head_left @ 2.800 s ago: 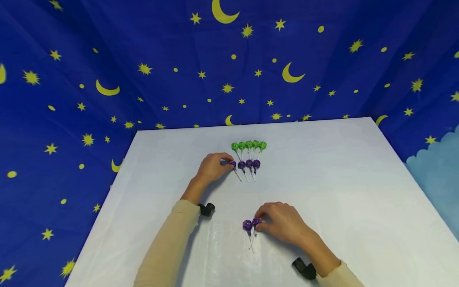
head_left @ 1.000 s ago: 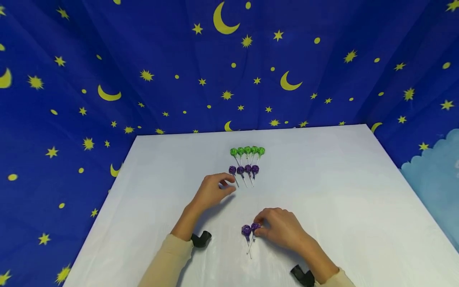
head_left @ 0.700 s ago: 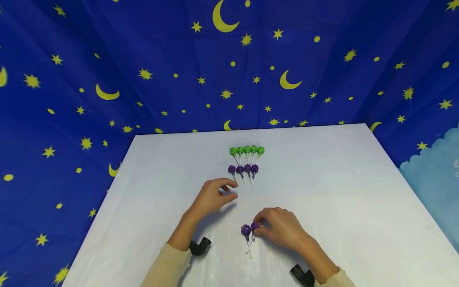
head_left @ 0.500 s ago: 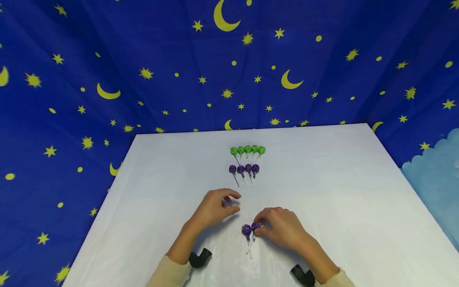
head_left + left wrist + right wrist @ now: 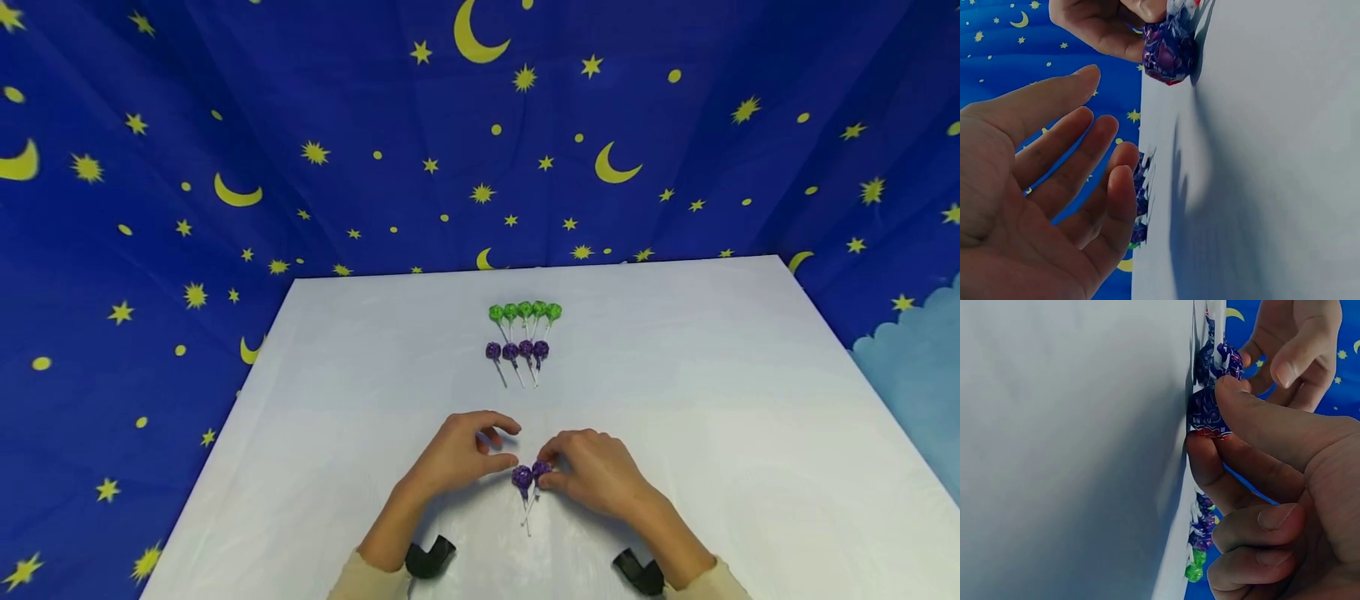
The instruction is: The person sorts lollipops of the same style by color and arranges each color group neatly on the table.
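Note:
Two purple-wrapped lollipops lie near the table's front with their sticks crossed. My right hand [image 5: 597, 473] pinches the head of the right lollipop [image 5: 541, 469] between thumb and fingers; the right wrist view shows this grip on the wrapper [image 5: 1205, 412]. Just left of it is the other lollipop [image 5: 522, 477]. My left hand [image 5: 462, 454] hovers beside that one, fingers loosely bent and apart, nothing between them. In the left wrist view the left palm [image 5: 1041, 206] faces the camera, and a purple lollipop head [image 5: 1169, 53] appears above the fingers.
Farther back, a row of purple lollipops [image 5: 511, 352] lies below a row of several green lollipops [image 5: 525, 309]. The white table [image 5: 360, 350] meets a blue star-patterned cloth [image 5: 420, 108] behind. Black wrist mounts [image 5: 431, 557] sit under both forearms.
My left hand has let go of the leftmost lollipop in the purple back row and come toward the front pair. The right hand keeps its pinch in the same place.

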Action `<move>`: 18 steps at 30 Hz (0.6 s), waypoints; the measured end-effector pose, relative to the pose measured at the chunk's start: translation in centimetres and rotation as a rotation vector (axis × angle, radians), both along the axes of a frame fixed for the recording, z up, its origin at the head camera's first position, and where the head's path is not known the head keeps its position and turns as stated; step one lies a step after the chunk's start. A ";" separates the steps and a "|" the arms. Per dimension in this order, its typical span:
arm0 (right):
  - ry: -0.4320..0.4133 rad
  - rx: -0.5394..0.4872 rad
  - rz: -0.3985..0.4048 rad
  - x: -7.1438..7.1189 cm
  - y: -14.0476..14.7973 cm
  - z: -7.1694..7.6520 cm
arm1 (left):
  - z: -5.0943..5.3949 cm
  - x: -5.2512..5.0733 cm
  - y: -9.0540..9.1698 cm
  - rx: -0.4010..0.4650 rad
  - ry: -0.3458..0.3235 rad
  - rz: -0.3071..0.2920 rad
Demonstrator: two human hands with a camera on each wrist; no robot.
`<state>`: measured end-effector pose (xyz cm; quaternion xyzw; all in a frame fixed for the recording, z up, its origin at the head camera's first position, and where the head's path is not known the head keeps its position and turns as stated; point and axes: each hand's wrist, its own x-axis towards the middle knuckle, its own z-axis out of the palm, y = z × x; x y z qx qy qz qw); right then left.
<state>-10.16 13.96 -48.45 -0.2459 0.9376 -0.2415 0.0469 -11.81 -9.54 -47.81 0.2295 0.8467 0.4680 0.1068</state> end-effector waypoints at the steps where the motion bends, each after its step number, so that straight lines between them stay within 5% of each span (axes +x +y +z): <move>1: -0.002 -0.002 0.000 0.0 0.0 0.0 | 0.0 0.1 0.1 -0.004 -0.003 -0.003; 18: -0.030 -0.008 -0.030 0.2 0.1 0.1 | -1.5 1.8 0.8 -0.094 0.008 -0.018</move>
